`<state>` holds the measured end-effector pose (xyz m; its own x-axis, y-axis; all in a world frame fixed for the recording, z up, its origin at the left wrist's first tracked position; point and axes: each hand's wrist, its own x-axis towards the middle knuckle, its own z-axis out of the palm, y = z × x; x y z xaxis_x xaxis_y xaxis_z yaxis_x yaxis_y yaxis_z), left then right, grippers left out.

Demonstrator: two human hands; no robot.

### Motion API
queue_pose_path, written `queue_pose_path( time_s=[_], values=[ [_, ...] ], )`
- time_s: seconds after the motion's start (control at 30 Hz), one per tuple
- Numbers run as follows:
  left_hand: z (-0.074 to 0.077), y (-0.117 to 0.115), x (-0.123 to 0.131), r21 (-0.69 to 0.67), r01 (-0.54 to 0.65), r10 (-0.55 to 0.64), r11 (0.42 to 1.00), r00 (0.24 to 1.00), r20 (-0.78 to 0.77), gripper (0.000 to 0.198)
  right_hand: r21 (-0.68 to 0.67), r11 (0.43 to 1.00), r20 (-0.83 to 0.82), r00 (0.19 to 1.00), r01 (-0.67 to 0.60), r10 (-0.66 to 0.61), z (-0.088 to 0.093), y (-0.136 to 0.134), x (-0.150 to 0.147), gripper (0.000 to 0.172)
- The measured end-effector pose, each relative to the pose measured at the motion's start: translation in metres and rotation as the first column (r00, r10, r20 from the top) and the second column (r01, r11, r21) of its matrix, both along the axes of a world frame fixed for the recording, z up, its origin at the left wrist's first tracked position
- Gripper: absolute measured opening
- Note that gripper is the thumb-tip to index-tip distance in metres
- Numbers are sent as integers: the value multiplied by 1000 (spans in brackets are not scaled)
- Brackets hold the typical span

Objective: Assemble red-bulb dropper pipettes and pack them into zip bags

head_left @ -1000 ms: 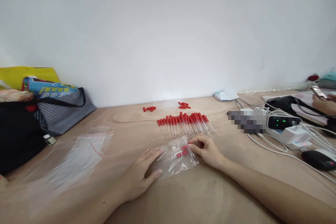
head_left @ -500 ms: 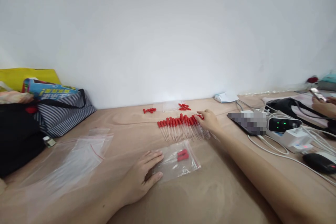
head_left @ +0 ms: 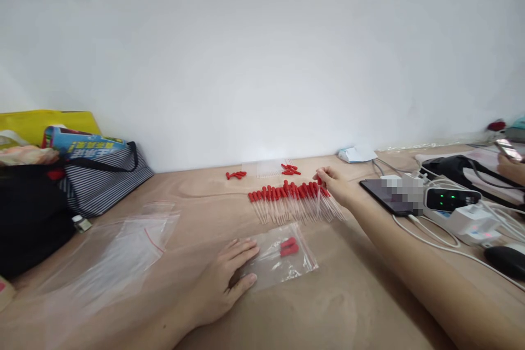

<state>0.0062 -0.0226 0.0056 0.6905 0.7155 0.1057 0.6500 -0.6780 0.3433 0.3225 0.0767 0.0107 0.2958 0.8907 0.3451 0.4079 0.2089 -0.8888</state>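
Note:
My left hand [head_left: 233, 270] lies open on the table, its fingertips on the left edge of a clear zip bag [head_left: 266, 268]. Two red rubber bulbs [head_left: 289, 247] show through that bag. Beyond it stretches a row of glass droppers [head_left: 283, 199], red bulbs towards the wall and clear tubes pointing to me. At the row's right end my right hand [head_left: 328, 181] pinches a dropper [head_left: 319, 197] by its red bulb, the tube hanging down over the others.
Small groups of loose red bulbs [head_left: 235, 175] lie near the wall beside another clear bag [head_left: 266, 168]. Flat clear bags [head_left: 118, 246] spread at left, near a small bottle [head_left: 81, 223] and striped bag [head_left: 110, 180]. At right are a phone [head_left: 383, 197], power strip, cables and a person's hand [head_left: 511, 167].
My right hand has closed on a dropper's bulb and lifted it slightly from the row. My left hand stays on the zip bag. The view has shifted a little.

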Motion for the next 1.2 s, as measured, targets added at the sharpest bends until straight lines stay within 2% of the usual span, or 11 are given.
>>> queue_pose_path(
  time_s=[0.07, 0.13, 0.23, 0.4, 0.53, 0.63, 0.77, 0.9, 0.97, 1.07, 1.2],
  values=[
    [0, 1, 0, 4, 10, -10, 1000, 1000, -6, 40, 52, 999, -164, 986, -15, 23, 1, -16, -2, 32],
    [0, 1, 0, -4, 5, -5, 1000, 1000, -5, 40, 92, 995, -324, 946, 34, -3, -4, -34, -7, 34],
    [-1, 1, -1, -11, 2, -1, 1000, 1000, 26, 40, 47, 996, -461, 886, 77, -47, -19, -53, -16, 36],
    [-1, 1, 0, -7, 0, 0, 1000, 998, 57, 39, -22, 998, -590, 806, 52, -55, -41, -62, -24, 35],
    [0, -1, 1, -21, -22, 22, 1000, 1000, 16, 41, -63, 998, -673, 738, 16, -54, -43, -65, -31, 32],
    [0, -1, 0, -25, -45, 45, 999, 999, 25, 46, -83, 992, -739, 674, -91, 0, -41, -73, -40, 31],
    [-1, -2, 0, -40, -67, 68, 997, 997, 29, 48, -137, 950, -760, 645, -279, 80, -38, -84, -53, 30],
    [1, -3, 2, -38, -55, 56, 998, 998, 26, 47, -188, 914, -625, 762, -359, 171, -35, -90, -61, 27],
    [1, -3, 2, -34, -54, 56, 998, 998, 37, 46, -209, 892, -566, 793, -402, 224, -34, -91, -62, 26],
    [0, -2, 2, -32, -51, 52, 998, 998, 35, 47, -201, 837, -593, 743, -509, 309, -33, -92, -62, 31],
    [-3, -2, 1, -31, -42, 43, 999, 998, 44, 47, -116, 783, -586, 678, -611, 443, -32, -93, -62, 33]
  ],
)
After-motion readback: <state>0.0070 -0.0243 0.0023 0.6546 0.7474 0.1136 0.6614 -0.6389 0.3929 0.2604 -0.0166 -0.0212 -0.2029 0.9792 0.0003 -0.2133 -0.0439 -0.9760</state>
